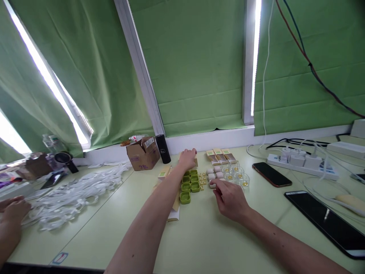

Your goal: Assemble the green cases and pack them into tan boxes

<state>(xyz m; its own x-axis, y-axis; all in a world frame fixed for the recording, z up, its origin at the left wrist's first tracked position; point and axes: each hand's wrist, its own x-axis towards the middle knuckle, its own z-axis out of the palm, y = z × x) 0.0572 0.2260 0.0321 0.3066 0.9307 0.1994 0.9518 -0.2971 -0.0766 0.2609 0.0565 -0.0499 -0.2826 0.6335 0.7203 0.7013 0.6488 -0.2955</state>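
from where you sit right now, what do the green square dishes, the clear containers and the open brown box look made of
Green square dishes: probably molded plastic or silicone, with a slight sheen and smooth, rounded rims.
Clear containers: likely plastic, glossy and see-through, though glass is possible.
Brown box: cardboard by its look, matte, with creased flaps.

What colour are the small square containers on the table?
The square containers are olive green; the head view shows them best.
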